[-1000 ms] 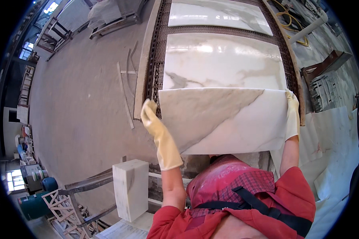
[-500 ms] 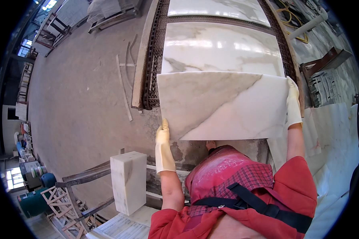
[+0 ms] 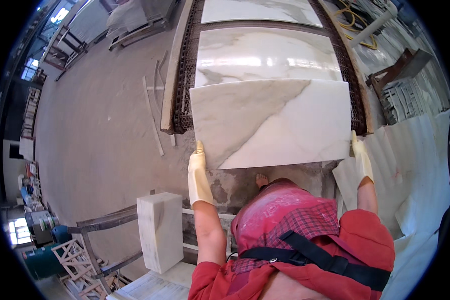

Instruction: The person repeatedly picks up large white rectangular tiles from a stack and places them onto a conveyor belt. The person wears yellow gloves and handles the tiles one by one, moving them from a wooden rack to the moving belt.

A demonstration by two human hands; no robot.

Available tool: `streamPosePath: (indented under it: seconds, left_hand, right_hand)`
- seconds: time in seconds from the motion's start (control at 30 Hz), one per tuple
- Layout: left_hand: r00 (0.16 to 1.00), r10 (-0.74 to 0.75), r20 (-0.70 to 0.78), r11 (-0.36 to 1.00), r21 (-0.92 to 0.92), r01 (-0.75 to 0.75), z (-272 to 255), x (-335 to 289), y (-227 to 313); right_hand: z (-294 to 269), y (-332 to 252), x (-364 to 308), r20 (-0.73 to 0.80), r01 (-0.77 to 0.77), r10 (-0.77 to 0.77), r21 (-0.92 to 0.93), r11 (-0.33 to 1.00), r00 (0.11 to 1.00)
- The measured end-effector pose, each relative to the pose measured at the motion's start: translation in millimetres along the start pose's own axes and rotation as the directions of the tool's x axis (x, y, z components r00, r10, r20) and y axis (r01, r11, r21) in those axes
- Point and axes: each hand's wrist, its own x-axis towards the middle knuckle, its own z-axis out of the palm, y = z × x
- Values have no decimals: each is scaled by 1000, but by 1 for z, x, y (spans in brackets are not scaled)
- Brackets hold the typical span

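A white marble slab (image 3: 305, 130) with a grey-brown vein is held between my two gloved hands, tilted over the near end of a conveyor. My left hand (image 3: 198, 157), in a cream rubber glove, is closed on its left edge near the close corner, thumb up along the edge. At the right edge, close to the near corner, my right hand (image 3: 358, 150) in a matching glove grips it too; the fingers beneath are hidden. The slab's far edge overlaps a second polished marble slab (image 3: 265, 52) lying on the conveyor. Farther off lies a third slab (image 3: 260, 11).
The conveyor's mesh belt (image 3: 186, 95) shows beside the slabs, between raised side rails (image 3: 168, 100). A thick marble block (image 3: 160, 232) stands at my left near a metal frame (image 3: 110, 220). Wavy pale sheets (image 3: 385, 155) lie to my right; a yellow hose (image 3: 352, 20) is beyond.
My right hand has slid from the slab's far right corner toward its near right corner. The slab appears slightly farther forward over the conveyor, and the view has shifted a little.
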Motion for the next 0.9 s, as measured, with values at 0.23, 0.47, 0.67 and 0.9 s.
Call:
streamPosePath:
  seconds: [0.23, 0.47, 0.67, 0.9]
  left_hand:
    - [1000, -10, -25, 1000, -12, 10, 1, -5, -6]
    - [998, -10, -64, 999, 42, 13, -2, -41, 6]
    - [995, -22, -96, 999, -49, 18, 6, -33, -38]
    - [999, -41, -26, 999, -4, 41, 0, -49, -35]
  right_hand:
    - [42, 7, -26, 5, -3, 3, -25, 1000, 1000]
    - [37, 28, -55, -31, -27, 27, 14, 1000, 999]
    - [36, 36, -72, -27, -29, 30, 58, 998, 999]
    - [30, 46, -87, -33, -30, 34, 106, 994, 999]
